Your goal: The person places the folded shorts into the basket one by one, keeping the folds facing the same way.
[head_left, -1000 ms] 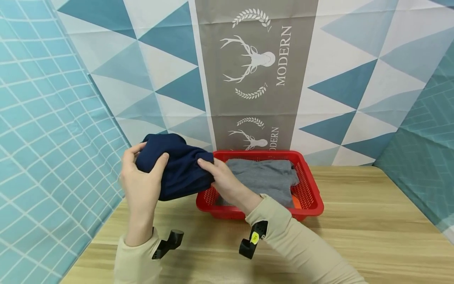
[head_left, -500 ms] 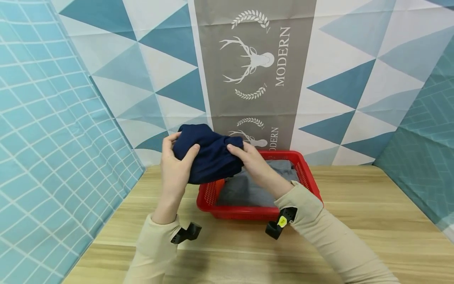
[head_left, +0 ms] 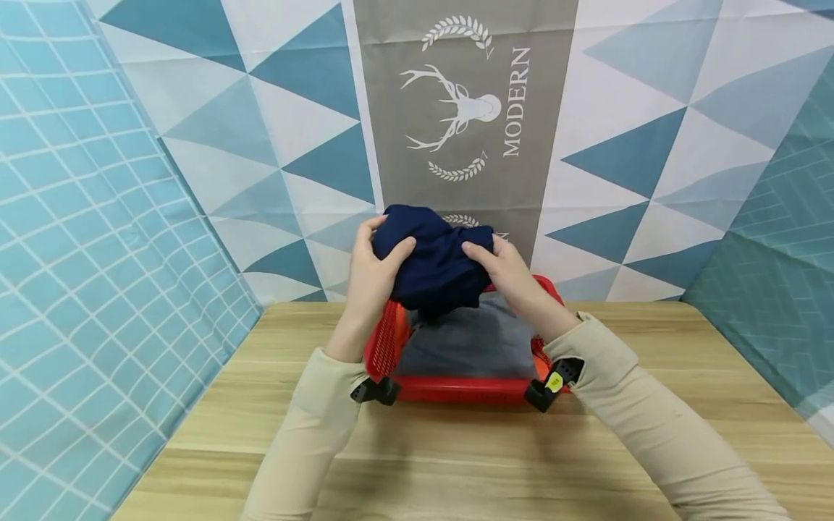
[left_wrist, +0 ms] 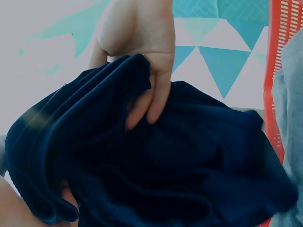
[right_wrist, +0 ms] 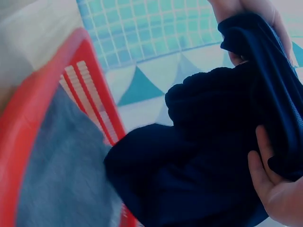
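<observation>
A folded navy blue garment point(head_left: 433, 264) is held up above the far part of a red plastic basket point(head_left: 456, 388). My left hand point(head_left: 374, 278) grips its left side, thumb on the near face. On the right, my right hand point(head_left: 515, 278) pinches the other end between thumb and fingers. From below, the left wrist view shows the dark cloth point(left_wrist: 189, 151) hanging in loose folds, with fingers tucked under it. Inside the basket lies a folded grey cloth point(head_left: 469, 344), its far part hidden by the navy garment. The garment's exact kind cannot be told.
Bits of orange cloth point(head_left: 400, 329) show at the basket's inner sides. The basket stands on a wooden table point(head_left: 443, 463) near a patterned back wall point(head_left: 625, 137). A blue tiled-print sheet point(head_left: 98, 239) hangs along the left edge.
Both hands have carried the navy garment to the right and a little up, from left of the basket to over it. The basket has stayed in place.
</observation>
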### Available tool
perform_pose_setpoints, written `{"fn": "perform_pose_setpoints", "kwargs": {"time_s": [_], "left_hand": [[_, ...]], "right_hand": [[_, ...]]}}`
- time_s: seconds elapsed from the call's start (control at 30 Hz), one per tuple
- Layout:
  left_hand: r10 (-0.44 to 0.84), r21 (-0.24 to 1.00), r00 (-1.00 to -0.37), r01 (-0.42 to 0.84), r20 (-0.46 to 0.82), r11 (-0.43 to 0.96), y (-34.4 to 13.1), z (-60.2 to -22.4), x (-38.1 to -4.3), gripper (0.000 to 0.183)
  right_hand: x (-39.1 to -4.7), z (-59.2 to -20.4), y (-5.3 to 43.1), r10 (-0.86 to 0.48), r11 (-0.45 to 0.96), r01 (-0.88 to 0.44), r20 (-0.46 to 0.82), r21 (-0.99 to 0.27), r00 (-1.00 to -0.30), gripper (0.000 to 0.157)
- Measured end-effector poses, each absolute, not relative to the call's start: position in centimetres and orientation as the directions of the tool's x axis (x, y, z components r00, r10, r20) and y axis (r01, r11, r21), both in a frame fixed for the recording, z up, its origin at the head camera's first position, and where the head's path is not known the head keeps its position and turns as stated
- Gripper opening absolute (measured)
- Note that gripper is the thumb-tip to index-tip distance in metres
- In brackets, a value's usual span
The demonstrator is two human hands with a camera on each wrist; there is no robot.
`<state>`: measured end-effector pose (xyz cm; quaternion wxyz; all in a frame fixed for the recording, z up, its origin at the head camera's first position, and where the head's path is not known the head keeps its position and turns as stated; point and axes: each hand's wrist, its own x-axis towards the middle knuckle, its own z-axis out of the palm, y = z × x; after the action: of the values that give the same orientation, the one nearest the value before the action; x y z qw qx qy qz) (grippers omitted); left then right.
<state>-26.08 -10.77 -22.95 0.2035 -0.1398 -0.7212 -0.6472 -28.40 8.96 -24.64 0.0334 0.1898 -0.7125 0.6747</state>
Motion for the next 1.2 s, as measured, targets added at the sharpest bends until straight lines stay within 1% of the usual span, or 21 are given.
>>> {"fn": "perform_pose_setpoints", "kwargs": {"time_s": [0.07,0.17,0.27,0.33,0.4,0.5,0.6,0.8,0.9,1.0,1.03,1.1,1.2], "left_hand": [[-0.045,0.867,-0.87,0.484,0.491,0.115,-10.4,-22.7,-26.6,0.05],[-0.025,0.852,-0.856,0.509,0.516,0.121,-10.0,-22.4,-27.4,0.05],[-0.007,0.847,-0.852,0.52,0.524,0.116,-9.7,-22.7,-28.4,0.05],[0.002,0.846,-0.851,0.521,0.525,0.115,-9.6,-23.3,-29.3,0.051],[0.023,0.839,-0.847,0.529,0.53,0.126,-9.5,-24.1,-30.2,0.051],[0.064,0.818,-0.836,0.547,0.545,0.177,-9.4,-25.6,-31.3,0.053],[0.095,0.806,-0.836,0.547,0.54,0.227,-9.2,-27.2,-32.0,0.054],[0.097,0.844,-0.899,0.435,0.427,0.314,-9.5,-30.2,-31.8,0.058],[0.101,0.85,-0.923,0.381,0.37,0.363,-9.9,-31.4,-31.3,0.06],[0.108,0.841,-0.933,0.358,0.344,0.406,-10.3,-32.0,-30.7,0.063],[0.11,0.838,-0.935,0.352,0.338,0.417,-10.3,-32.1,-30.4,0.063],[0.115,0.828,-0.936,0.349,0.334,0.44,-10.4,-32.3,-30.0,0.065],[0.125,0.808,-0.936,0.348,0.329,0.475,-10.5,-32.7,-29.4,0.068]], "right_hand": [[-28.7,-24.2,9.5,-0.216,0.031,-0.352,0.338,-0.935,-0.916,0.024],[-29.3,-23.6,10.3,-0.193,0.106,-0.427,0.403,-0.898,-0.895,0.025],[-29.8,-23.4,10.8,-0.171,0.22,-0.475,0.446,-0.852,-0.879,0.034],[-30.1,-23.5,11.1,-0.169,0.294,-0.485,0.455,-0.823,-0.874,0.044],[-30.4,-23.8,11.5,-0.173,0.369,-0.465,0.433,-0.805,-0.885,0.056],[-30.9,-24.7,12.3,-0.178,0.477,-0.405,0.365,-0.78,-0.914,0.072],[-31.4,-26.1,12.9,-0.172,0.548,-0.335,0.289,-0.766,-0.942,0.079],[-31.2,-29.3,13.5,-0.169,0.59,-0.256,0.193,-0.766,-0.967,0.082],[-30.8,-30.8,13.7,-0.176,0.578,-0.241,0.17,-0.779,-0.97,0.073],[-30.3,-31.7,13.9,-0.187,0.539,-0.238,0.161,-0.808,-0.969,0.059],[-30.1,-31.9,14.0,-0.19,0.532,-0.232,0.152,-0.815,-0.97,0.057],[-29.7,-32.1,14.2,-0.205,0.513,-0.218,0.128,-0.831,-0.97,0.057],[-29.2,-32.5,14.5,-0.224,0.524,-0.181,0.07,-0.832,-0.972,0.07]]}}
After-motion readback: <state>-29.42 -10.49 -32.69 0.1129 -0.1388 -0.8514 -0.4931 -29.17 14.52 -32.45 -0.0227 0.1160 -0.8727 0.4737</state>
